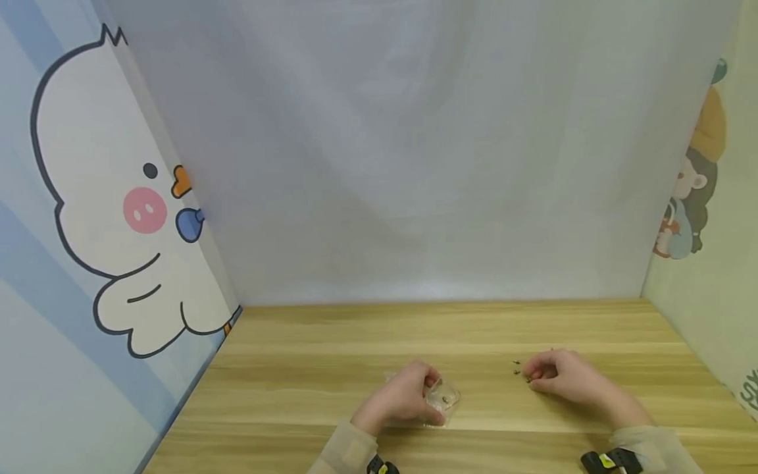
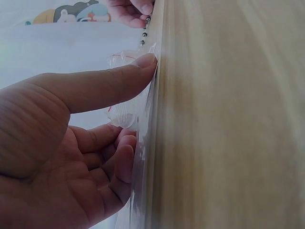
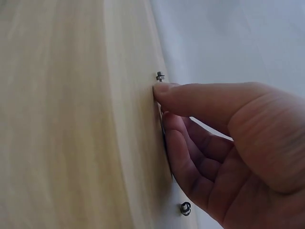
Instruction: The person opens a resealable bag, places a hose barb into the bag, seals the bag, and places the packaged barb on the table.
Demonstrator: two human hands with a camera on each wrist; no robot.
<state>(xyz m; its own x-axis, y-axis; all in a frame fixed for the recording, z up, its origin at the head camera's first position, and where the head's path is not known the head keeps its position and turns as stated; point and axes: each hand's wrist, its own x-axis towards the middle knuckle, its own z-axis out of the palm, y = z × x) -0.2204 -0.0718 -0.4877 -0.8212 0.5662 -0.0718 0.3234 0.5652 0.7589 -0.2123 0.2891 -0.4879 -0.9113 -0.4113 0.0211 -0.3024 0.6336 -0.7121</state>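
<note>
A clear plastic zip bag (image 1: 443,396) with a red line at its mouth lies at my left hand (image 1: 405,395). The left thumb (image 2: 143,61) and curled fingers hold its two sides, keeping the mouth spread, and a small dark piece shows in the bag. My right hand (image 1: 565,376) is low at the tabletop, thumb and index finger a small gap apart. Right at those fingertips stands a small dark screw (image 3: 160,76) with a washer. Two similar small screws (image 1: 516,372) lie just left of the hand, and another screw (image 3: 185,208) stands past the fingers.
The wood-grain table (image 1: 308,342) meets a pale grey cloth backdrop (image 1: 414,164) at its far edge. A cartoon-printed panel (image 1: 106,164) rises on the left and a pale green printed panel (image 1: 705,296) on the right.
</note>
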